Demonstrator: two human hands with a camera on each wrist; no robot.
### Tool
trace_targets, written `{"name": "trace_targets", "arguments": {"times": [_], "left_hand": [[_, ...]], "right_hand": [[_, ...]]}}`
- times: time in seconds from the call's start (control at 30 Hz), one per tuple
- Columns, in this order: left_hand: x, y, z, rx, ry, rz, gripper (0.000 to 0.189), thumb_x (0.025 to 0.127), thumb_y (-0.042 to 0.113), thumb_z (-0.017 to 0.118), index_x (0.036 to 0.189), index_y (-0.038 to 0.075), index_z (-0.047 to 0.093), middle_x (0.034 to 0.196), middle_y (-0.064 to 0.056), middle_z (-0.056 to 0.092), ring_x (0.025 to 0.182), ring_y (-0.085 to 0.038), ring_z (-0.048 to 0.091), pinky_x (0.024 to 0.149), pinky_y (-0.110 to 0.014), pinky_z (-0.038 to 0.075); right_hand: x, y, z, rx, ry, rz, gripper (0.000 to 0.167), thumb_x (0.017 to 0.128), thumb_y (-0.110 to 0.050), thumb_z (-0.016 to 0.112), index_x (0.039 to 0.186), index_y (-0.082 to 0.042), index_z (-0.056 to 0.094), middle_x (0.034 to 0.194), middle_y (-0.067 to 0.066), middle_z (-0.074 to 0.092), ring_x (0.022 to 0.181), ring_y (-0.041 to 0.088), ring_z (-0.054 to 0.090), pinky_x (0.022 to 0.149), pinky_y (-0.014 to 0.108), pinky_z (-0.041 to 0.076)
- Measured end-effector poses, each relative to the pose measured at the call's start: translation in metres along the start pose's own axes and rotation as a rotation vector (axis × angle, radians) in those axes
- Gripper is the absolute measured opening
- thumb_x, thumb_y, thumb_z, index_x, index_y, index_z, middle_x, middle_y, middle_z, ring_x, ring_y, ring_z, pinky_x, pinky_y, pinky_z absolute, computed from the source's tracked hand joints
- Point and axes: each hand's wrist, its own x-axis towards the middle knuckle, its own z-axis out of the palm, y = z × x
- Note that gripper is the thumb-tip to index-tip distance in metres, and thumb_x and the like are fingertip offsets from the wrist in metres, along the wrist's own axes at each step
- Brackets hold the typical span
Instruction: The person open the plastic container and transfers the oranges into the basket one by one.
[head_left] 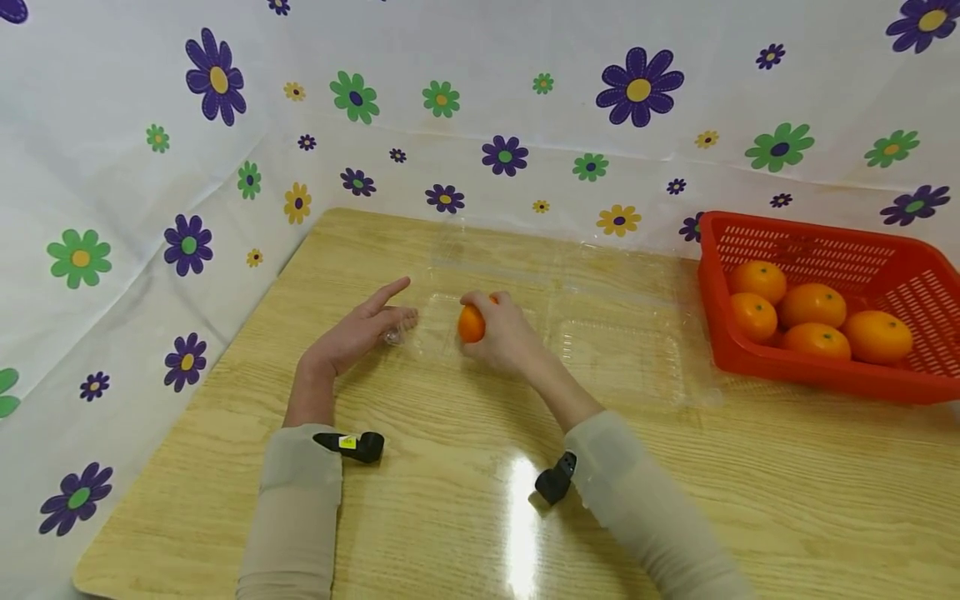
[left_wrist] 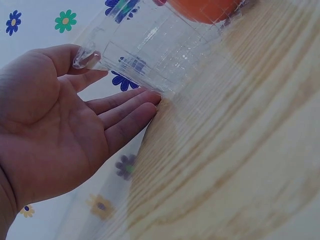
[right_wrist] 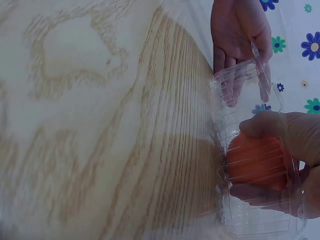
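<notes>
In the head view my right hand holds an orange inside the left-hand clear plastic clamshell box. The right wrist view shows the thumb and fingers round the orange, seen through the box's ribbed wall, low near its base. My left hand is at the near left corner of the same box. Its thumb lies at the corner tab of the box in the left wrist view, while the other fingers stretch out along the outside wall near the bottom edge.
A second clear clamshell box stands to the right, and the raised lids of both reach towards the flowered cloth behind. Several oranges lie in a red slotted basket at the right of the wooden table.
</notes>
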Motion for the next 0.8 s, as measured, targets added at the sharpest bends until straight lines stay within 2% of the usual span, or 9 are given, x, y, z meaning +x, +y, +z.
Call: {"name": "trace_targets", "arguments": {"times": [0.17,0.37,0.6,0.8], "left_hand": [[0.002,0.003,0.001,0.017,-0.002,0.000,0.066,0.104,0.036,0.050,0.161,0.026,0.017,0.162,-0.010,0.024,0.146,-0.030,0.026,0.119,-0.052,0.015],[0.002,0.000,0.002,0.031,0.008,-0.006,0.066,0.104,0.035,0.050,0.161,0.026,0.017,0.165,-0.007,0.016,0.147,-0.029,0.023,0.119,-0.052,0.014],[0.001,0.002,0.003,0.010,0.006,0.004,0.064,0.106,0.030,0.046,0.161,0.027,0.015,0.159,-0.014,0.030,0.146,-0.030,0.024,0.119,-0.053,0.013],[0.001,0.004,0.002,-0.008,-0.006,0.003,0.065,0.106,0.028,0.045,0.161,0.030,0.012,0.157,-0.017,0.033,0.146,-0.030,0.024,0.119,-0.054,0.011]], "right_hand": [[-0.002,0.000,-0.006,-0.020,0.007,-0.030,0.063,0.085,-0.019,0.077,0.142,-0.020,0.051,0.143,0.023,0.041,0.110,0.036,0.058,0.093,0.046,0.051],[-0.005,-0.001,-0.012,-0.012,0.012,-0.061,0.067,0.086,-0.018,0.075,0.148,-0.021,0.048,0.150,0.024,0.034,0.120,0.039,0.055,0.099,0.046,0.049],[-0.014,-0.005,-0.038,0.014,0.078,-0.100,0.071,0.086,-0.016,0.076,0.150,-0.022,0.046,0.150,0.022,0.033,0.116,0.037,0.055,0.097,0.043,0.050],[-0.023,-0.002,-0.070,0.006,0.168,-0.140,0.071,0.085,-0.015,0.077,0.149,-0.022,0.047,0.149,0.021,0.034,0.116,0.039,0.055,0.096,0.046,0.051]]}}
